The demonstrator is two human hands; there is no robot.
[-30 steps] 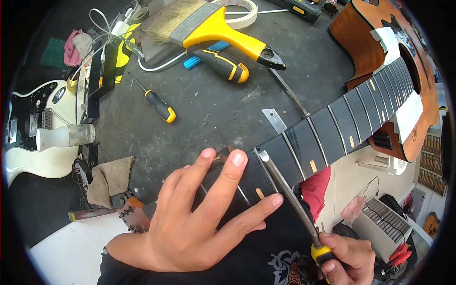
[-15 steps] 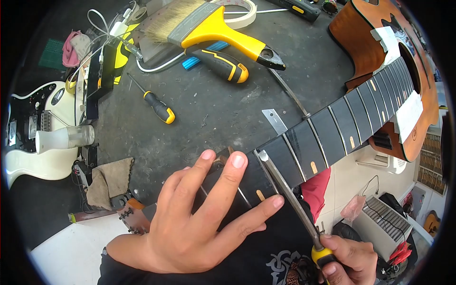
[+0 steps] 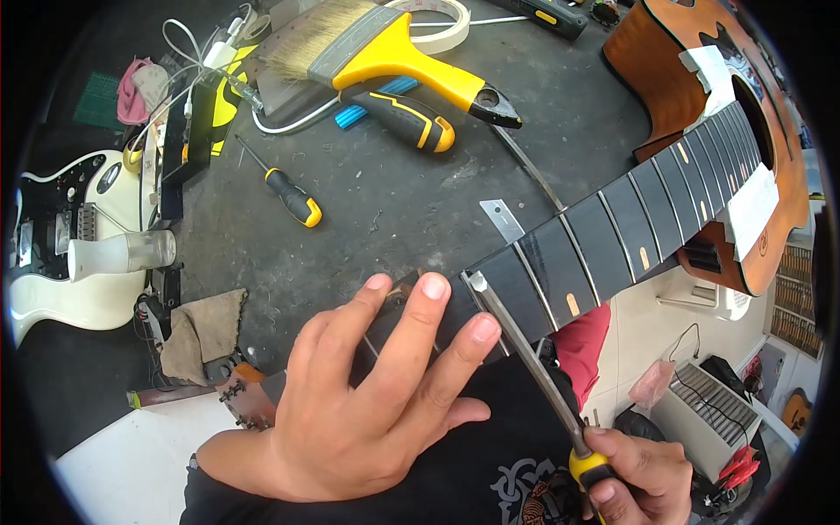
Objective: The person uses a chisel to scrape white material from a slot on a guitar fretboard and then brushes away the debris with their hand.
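Note:
An acoustic guitar's dark fretboard [image 3: 593,249] with metal frets and small pale inlays runs diagonally across the view. My left hand [image 3: 376,398] rests over its near-left part, fingers spread, with the index fingertip beside a chisel [image 3: 532,359]. That narrow chisel has a yellow-and-black handle, which my right hand [image 3: 643,477] grips at the lower right. Its shiny flat tip lies at a fret line near the far edge of the board. Part of the neck is hidden under my left hand. A trapezoid utility blade [image 3: 500,220] lies beside the board.
On the dark bench [image 3: 350,210] lie a wide yellow brush [image 3: 385,48], a large screwdriver [image 3: 407,120], a small screwdriver [image 3: 293,197] and a tape roll [image 3: 446,39]. White-papered guitar body [image 3: 647,70] is upper right. A white electric guitar [image 3: 52,302] lies at left.
My left index finger has shifted left and its thumb now shows below it. The chisel tip sits slightly further left and up, still on the fretboard, with my right hand gripping the handle.

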